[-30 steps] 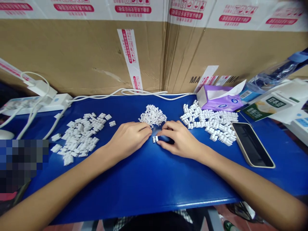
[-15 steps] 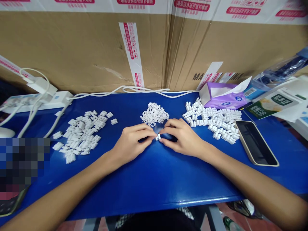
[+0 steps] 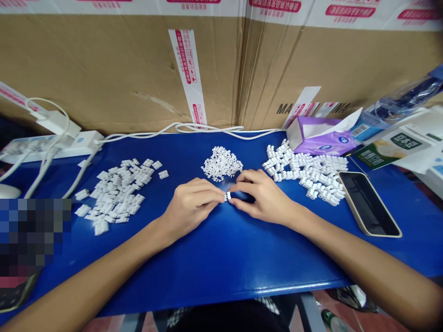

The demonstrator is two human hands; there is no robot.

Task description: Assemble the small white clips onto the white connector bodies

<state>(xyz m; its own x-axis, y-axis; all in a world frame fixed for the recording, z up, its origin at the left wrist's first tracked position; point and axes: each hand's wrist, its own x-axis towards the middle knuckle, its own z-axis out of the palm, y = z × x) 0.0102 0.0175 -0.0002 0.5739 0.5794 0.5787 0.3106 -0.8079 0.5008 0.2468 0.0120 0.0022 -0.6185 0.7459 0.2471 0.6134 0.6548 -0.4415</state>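
So my left hand (image 3: pixel 194 200) was off the clip (image 3: pixel 228 196) a second ago, now it and my right hand (image 3: pixel 261 196) pinch it mid-frame, left end mostly covered up

1. So on my feed the left forearm (image 3: pixel 114 263) and right forearm (image 3: pixel 349 251) are both bare, slanting in from the lower corners toward each other.
2. The left hand (image 3: pixel 194 203) is back-up, fingers (image 3: pixel 211 197) bunched and pointing inward, tips pretty much pinched together.
3. The right hand (image 3: pixel 265 196) kinda mirrors it, except index (image 3: pixel 241 186) and thumb (image 3: pixel 242 207) arch apart, leaving a rounded gap.
4. Both hands' fingertips (image 3: pixel 220 197) nearly meet; left wrist (image 3: pixel 162 230) and right wrist (image 3: pixel 298 217) look fairly straight.
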